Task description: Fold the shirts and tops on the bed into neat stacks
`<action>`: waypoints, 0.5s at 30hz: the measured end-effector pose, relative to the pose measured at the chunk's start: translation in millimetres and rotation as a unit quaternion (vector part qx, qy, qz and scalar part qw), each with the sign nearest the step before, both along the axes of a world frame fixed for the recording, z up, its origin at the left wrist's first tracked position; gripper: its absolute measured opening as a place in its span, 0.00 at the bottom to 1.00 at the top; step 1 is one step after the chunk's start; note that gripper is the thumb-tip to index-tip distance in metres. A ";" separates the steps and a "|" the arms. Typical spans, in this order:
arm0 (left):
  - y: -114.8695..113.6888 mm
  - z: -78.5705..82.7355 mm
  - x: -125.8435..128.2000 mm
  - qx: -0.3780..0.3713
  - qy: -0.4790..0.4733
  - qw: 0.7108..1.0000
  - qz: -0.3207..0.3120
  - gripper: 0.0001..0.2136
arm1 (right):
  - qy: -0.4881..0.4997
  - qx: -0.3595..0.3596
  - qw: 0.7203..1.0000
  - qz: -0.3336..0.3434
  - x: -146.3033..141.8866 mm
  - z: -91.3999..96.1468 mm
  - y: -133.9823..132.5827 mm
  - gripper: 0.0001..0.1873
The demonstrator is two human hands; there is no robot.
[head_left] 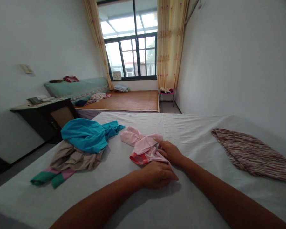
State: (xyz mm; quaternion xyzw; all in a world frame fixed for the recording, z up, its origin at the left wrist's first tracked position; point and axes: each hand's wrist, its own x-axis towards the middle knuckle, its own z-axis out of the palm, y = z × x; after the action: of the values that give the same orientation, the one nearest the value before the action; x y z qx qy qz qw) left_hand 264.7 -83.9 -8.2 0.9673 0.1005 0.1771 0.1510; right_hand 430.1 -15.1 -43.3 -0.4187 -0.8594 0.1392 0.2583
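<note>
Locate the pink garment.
The pink garment lies mid-frame in the head view on the white sheet, touched by the left hand and right hand, right of the clothes pile.

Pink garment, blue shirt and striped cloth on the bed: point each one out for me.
pink garment [143,144], head view, on the pale upper fold beyond the hands.
blue shirt [85,135], head view, on the middle of the bunched body.
striped cloth [250,152], head view, on the middle of the flat fabric.

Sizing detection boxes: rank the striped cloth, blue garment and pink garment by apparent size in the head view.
1. striped cloth: largest, reaches the right edge.
2. blue garment: somewhat smaller, though wide-angle stretch makes the gap unsure.
3. pink garment: smallest, bunched and partly hidden.
</note>
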 end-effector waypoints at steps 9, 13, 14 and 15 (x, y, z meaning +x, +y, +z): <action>-4.8 -3.4 7.0 0.033 0.028 0.999 0.006 0.11 | -0.030 0.089 0.996 0.004 1.8 -3.5 14.0 0.29; -3.0 -4.5 3.7 0.044 0.054 0.997 0.020 0.10 | 0.050 0.113 0.988 -0.094 37.9 2.5 34.3 0.21; -2.5 -4.8 2.3 0.047 0.058 0.997 0.023 0.11 | 0.057 0.111 0.984 -0.127 50.2 4.5 39.0 0.18; -2.1 -4.9 0.8 0.051 0.062 0.996 0.027 0.11 | 0.061 0.108 0.979 -0.161 63.5 6.1 43.4 0.15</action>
State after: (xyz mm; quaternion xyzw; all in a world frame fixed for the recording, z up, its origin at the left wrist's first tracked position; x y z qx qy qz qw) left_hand 265.5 -86.0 -13.0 0.9798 0.1268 0.1257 0.0903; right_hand 493.6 28.3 -37.3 -0.5121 -0.7731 0.0277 0.3733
